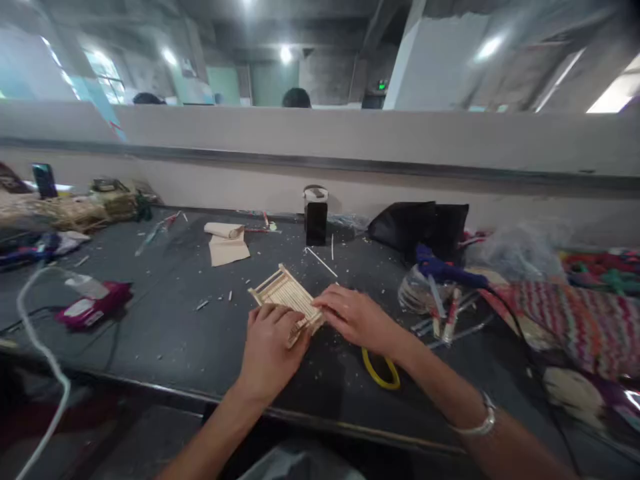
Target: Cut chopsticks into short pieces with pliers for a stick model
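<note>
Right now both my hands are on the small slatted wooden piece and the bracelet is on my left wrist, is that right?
Not quite: the bracelet is on your right wrist, as the head view shows. The rest holds: your left hand and right hand are both on the small slatted wooden piece.

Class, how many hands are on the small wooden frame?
2: the left hand holds the near side of the wooden frame; the right hand pinches its right corner.
</note>
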A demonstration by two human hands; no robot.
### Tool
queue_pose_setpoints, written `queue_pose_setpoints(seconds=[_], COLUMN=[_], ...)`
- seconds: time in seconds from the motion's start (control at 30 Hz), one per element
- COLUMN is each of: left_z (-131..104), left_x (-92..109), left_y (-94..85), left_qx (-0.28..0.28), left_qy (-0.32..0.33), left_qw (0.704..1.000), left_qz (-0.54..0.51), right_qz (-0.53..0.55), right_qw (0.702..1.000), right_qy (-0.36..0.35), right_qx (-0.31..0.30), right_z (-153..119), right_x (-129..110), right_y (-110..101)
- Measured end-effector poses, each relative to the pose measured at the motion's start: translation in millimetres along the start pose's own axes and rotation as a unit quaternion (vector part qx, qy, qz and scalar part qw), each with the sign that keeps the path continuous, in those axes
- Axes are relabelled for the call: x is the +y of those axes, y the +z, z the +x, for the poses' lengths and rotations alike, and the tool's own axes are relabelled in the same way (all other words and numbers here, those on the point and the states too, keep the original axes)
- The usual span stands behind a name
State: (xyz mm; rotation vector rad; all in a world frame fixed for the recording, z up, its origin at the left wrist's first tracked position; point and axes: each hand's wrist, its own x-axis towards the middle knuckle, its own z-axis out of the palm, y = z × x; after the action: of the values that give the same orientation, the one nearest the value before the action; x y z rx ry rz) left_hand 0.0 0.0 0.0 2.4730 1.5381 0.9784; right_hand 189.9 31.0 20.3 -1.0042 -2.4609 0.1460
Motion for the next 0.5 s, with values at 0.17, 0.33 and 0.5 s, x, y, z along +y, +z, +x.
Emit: queue_pose_setpoints(seconds=[0.17, 0.33, 0.5], left_z=[2, 13, 19], left_x=[5, 4, -1], left_y=[-1.3, -5.7, -2.2], left_qx=[-0.030, -0.078, -0.110], left_qy=[-0.016, -0.027, -0.022], left_qw=[0.999, 0.997, 0.993], left_qz=[0.009, -0.004, -0.048], right_qz=[-0.028, -0.152, -0.321], right_qw=[0.999, 0.965, 0.890], right_qy=[0.036, 0.122, 0.279], right_qx=[0.016, 0.176, 0.164], right_z=[-10, -44, -90], right_x=[-11, -5, 52], right_y=[-15, -74, -118])
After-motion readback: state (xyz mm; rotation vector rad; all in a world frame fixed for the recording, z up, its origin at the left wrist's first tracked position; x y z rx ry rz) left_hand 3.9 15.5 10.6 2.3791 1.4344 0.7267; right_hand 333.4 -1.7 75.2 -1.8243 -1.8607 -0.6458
